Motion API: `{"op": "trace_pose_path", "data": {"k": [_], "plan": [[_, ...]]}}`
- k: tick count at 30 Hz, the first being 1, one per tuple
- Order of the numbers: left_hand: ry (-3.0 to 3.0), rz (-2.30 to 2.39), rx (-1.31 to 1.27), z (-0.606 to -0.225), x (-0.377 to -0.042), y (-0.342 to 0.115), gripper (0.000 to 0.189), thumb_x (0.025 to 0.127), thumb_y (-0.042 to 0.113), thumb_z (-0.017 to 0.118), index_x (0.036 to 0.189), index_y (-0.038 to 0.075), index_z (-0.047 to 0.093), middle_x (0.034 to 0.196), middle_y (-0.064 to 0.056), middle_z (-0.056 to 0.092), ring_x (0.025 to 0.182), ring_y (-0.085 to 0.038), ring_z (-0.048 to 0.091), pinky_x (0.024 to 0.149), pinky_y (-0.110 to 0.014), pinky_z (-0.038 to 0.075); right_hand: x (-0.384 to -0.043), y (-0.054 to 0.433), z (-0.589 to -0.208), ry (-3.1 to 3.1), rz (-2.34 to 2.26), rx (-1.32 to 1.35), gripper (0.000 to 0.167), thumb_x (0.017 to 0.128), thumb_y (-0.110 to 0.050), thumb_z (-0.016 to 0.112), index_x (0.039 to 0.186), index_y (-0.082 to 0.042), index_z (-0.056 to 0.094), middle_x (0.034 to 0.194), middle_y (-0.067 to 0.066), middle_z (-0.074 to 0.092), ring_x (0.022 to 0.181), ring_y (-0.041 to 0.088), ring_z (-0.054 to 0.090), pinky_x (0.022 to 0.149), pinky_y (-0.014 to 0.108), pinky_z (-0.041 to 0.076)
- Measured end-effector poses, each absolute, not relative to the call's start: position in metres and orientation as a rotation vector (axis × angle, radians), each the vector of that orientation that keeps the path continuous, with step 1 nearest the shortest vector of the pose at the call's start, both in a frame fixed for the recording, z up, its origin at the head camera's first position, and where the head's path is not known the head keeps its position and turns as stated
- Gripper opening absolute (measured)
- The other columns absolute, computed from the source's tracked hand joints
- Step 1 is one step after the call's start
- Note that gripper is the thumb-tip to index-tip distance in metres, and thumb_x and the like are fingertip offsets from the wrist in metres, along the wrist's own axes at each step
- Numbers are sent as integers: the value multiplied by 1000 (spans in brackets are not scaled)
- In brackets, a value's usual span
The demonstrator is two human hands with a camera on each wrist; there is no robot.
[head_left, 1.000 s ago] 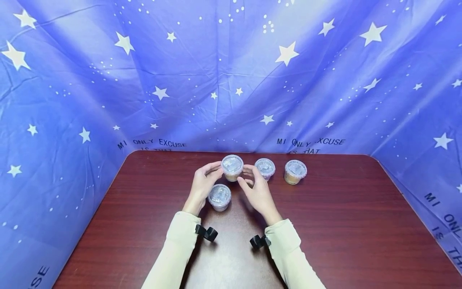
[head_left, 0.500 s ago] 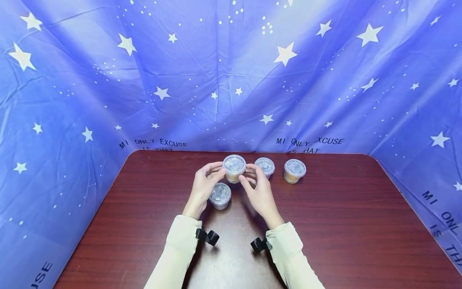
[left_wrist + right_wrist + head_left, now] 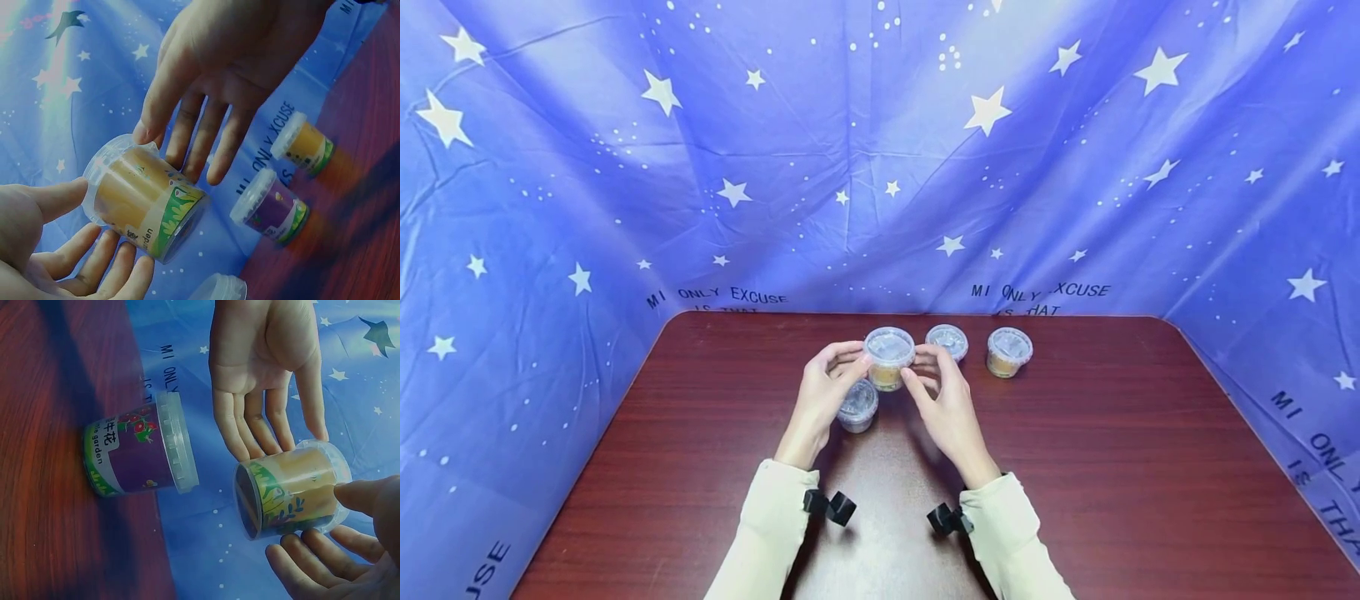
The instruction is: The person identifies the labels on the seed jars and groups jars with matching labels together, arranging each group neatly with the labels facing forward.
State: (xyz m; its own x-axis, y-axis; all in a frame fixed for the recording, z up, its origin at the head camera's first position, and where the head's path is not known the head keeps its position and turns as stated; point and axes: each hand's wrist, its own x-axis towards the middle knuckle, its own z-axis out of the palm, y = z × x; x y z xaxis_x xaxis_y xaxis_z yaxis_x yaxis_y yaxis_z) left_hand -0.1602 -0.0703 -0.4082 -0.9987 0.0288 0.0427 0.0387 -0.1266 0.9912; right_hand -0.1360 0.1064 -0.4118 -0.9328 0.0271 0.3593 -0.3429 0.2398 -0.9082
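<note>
Both hands hold a small clear-lidded plastic tub (image 3: 889,360) with a yellow label, lifted above the table. My left hand (image 3: 822,392) pinches its left side, thumb in front and fingers behind. From the right, the thumb and fingers of my right hand (image 3: 946,404) grip the other side. Green plant drawings run round the base of the held tub (image 3: 153,197) in the left wrist view. Just below it stands a second lidded tub (image 3: 857,408), partly hidden by my left hand. That tub's purple label (image 3: 137,450) shows flowers and printed writing.
Two more lidded tubs stand toward the back right: one with a purple label (image 3: 275,209) and one with a yellow label (image 3: 307,145). The reddish-brown wooden table (image 3: 1112,467) ends at a blue star-patterned cloth (image 3: 805,150).
The held tub has come slightly nearer to me and a little right, with both hands round it. It overlaps the front tub more in the head view. The other tubs stay standing.
</note>
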Motion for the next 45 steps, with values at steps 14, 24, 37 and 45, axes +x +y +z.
{"op": "trace_pose_path", "data": {"k": [14, 24, 37, 45], "plan": [[-2012, -2458, -79, -406, -148, -62, 36, 92, 9, 69, 125, -2, 59, 115, -16, 66, 98, -12, 65, 97, -45, 53, -126, 112, -407, -2154, 1780, 307, 36, 93, -7, 68, 125, 0, 55, 117, 15, 60, 107, 26, 62, 91, 31, 55], [-2000, -2511, -94, -406, -142, -60, 36, 96, 14, 65, 129, -1, 58, 112, -11, 65, 98, -13, 64, 94, -40, 55, -121, 115, -404, -2176, 1766, 318, 36, 92, -8, 70, 124, -1, 55, 111, 15, 63, 100, 21, 61, 87, 28, 55], [-2046, -2529, -94, -410, -138, -66, 39, 100, 23, 60, 131, -1, 57, 122, -16, 64, 108, -18, 63, 93, -41, 55, -120, 118, -403, -2130, 1966, 284, 22, 98, -8, 61, 117, 2, 57, 107, 17, 62, 98, 14, 60, 82, 30, 59], [-2062, -2533, -100, -408, -135, -66, 39, 100, 23, 60, 130, -1, 58, 123, -18, 64, 111, -21, 63, 93, -40, 55, -123, 121, -403, -2102, 2016, 314, 18, 100, -7, 57, 113, 5, 53, 101, 21, 60, 88, 12, 62, 76, 38, 60]]}}
